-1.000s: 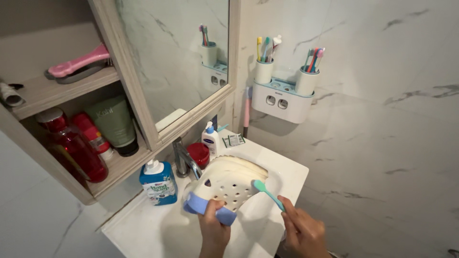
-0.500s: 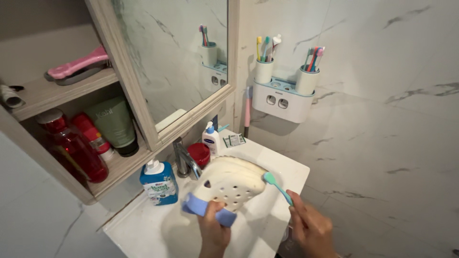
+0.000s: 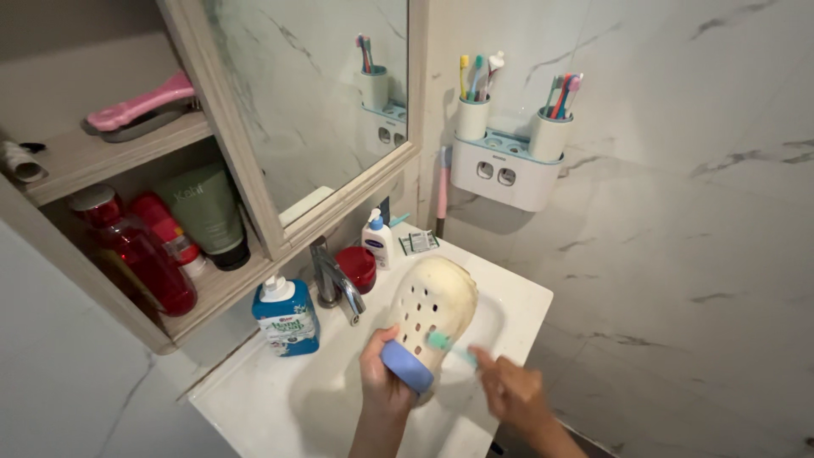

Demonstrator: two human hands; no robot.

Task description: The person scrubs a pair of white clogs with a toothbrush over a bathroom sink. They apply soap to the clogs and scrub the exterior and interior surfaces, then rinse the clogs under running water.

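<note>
Setting: marble-veined bathroom walls frame a white washbasin point(image 3: 517, 297), seen from the head camera I am watching remotely.
Left hand: my left hand point(image 3: 381, 383) is wrapped around the heel end of a cream perforated clog point(image 3: 432, 309), fingers closed by its blue heel strap point(image 3: 407, 366), holding the shoe tilted up over the basin.
Right hand: my right hand point(image 3: 509, 392) pinches the handle of a teal toothbrush point(image 3: 445, 343), whose head rests against the clog's holed upper; the hand is blurred.
Clog position: above the bowl, just right of the chrome tap point(image 3: 335, 280), toe pointing away from me.
Counter: a blue soap dispenser point(image 3: 286, 315) stands left of the tap, a red jar point(image 3: 356, 267) and a small white pump bottle point(image 3: 377, 239) behind it.
Wall: a white toothbrush holder point(image 3: 506, 165) with two cups of brushes hangs above the basin.
Cabinet: a mirrored door point(image 3: 314, 110) stands open beside shelves holding a red bottle point(image 3: 136, 250), a green tube point(image 3: 208, 212) and a pink brush point(image 3: 140, 106).
</note>
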